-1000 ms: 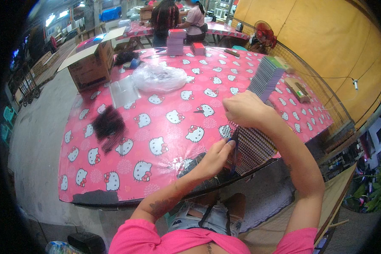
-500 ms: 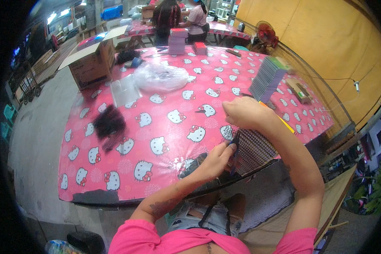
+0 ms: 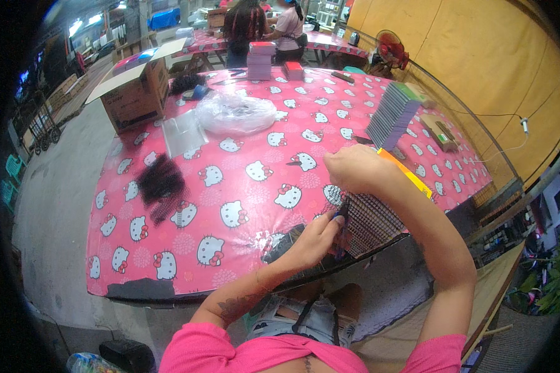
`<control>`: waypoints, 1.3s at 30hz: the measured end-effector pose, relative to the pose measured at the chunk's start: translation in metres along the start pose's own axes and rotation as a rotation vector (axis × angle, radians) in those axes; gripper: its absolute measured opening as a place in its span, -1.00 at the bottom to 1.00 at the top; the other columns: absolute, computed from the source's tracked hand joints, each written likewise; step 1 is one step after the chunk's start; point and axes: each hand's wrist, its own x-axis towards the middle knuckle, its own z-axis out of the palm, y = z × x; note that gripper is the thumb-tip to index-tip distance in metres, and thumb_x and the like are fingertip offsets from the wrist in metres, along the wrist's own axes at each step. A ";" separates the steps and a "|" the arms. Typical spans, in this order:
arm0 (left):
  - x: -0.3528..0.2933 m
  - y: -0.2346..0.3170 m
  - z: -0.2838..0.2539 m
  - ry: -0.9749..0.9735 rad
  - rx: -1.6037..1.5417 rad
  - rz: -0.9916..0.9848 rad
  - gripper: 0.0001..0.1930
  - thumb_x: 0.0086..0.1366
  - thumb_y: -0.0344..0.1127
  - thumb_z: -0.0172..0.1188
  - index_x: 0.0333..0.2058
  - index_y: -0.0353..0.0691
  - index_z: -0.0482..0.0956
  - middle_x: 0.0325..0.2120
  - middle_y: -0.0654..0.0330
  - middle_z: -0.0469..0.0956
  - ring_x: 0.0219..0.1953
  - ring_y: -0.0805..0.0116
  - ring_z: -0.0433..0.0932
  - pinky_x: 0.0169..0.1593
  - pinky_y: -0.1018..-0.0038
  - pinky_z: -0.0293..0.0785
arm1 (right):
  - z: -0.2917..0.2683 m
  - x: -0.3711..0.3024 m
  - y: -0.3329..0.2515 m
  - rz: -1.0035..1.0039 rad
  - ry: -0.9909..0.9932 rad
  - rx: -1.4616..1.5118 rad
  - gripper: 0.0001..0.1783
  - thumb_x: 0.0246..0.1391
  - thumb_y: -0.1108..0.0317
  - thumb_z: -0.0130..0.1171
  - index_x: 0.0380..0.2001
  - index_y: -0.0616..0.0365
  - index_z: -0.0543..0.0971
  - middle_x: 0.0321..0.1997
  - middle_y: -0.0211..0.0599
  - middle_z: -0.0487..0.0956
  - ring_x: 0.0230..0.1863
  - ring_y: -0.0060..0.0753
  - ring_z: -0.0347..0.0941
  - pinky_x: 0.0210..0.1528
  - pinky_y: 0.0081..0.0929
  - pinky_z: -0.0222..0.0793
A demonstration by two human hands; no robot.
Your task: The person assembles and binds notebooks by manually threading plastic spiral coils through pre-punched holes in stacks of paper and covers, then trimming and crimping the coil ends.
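My left hand [image 3: 319, 241] is closed round a slim dark tool [image 3: 343, 214] with a bluish part by the thumb; its kind I cannot make out. Beyond it, my right hand [image 3: 354, 168] is curled with fingers pressed together, and whatever they pinch is hidden. Under my right forearm lies a dark ribbed panel [image 3: 374, 224] of close rows at the table's near edge. A yellow-orange strip [image 3: 410, 177] sits just past that forearm. Black netting [image 3: 333, 195] shows between my hands, and dark material [image 3: 283, 244] lies beside my left wrist.
On the pink patterned table [image 3: 249, 199] are a fuzzy black bundle [image 3: 160, 181], a clear plastic bag [image 3: 236, 113], an open carton [image 3: 134, 93] and a tall grey-purple stack [image 3: 392, 115]. A red fan [image 3: 391, 48] stands behind. Two people [image 3: 246, 28] are at the far table.
My right hand has shifted slightly left and toward me. The yellow-orange strip shows more beyond my forearm. My left hand has barely moved and keeps the tool.
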 end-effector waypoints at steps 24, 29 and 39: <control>-0.001 -0.014 0.000 0.033 -0.002 -0.024 -0.60 0.52 -0.10 -0.20 0.04 -0.35 0.33 -0.24 0.07 0.60 -0.26 0.25 0.66 -0.35 0.45 0.59 | 0.010 0.002 -0.018 -0.046 0.084 -0.093 -0.76 0.07 0.32 0.11 -0.24 0.08 0.69 -0.26 -0.17 0.69 -0.22 -0.18 0.66 -0.23 -0.16 0.47; 0.007 -0.015 -0.001 0.070 -0.037 -0.046 -0.59 0.52 -0.08 -0.19 0.07 -0.33 0.33 -0.24 0.08 0.59 -0.24 0.24 0.66 -0.35 0.44 0.58 | 0.004 0.003 -0.022 -0.077 -0.064 -0.218 -0.80 0.04 0.35 0.17 -0.28 0.07 0.71 -0.22 -0.20 0.70 -0.19 -0.19 0.66 -0.20 -0.21 0.50; -0.004 -0.015 0.003 0.051 -0.052 -0.066 -0.64 0.53 -0.08 -0.20 -0.03 -0.28 0.35 -0.28 0.12 0.53 -0.33 0.30 0.63 -0.34 0.42 0.58 | 0.026 0.009 -0.027 -0.009 0.288 0.006 -0.79 0.02 0.39 0.16 -0.26 0.24 0.56 -0.40 -0.06 0.66 -0.29 -0.04 0.65 -0.30 -0.12 0.52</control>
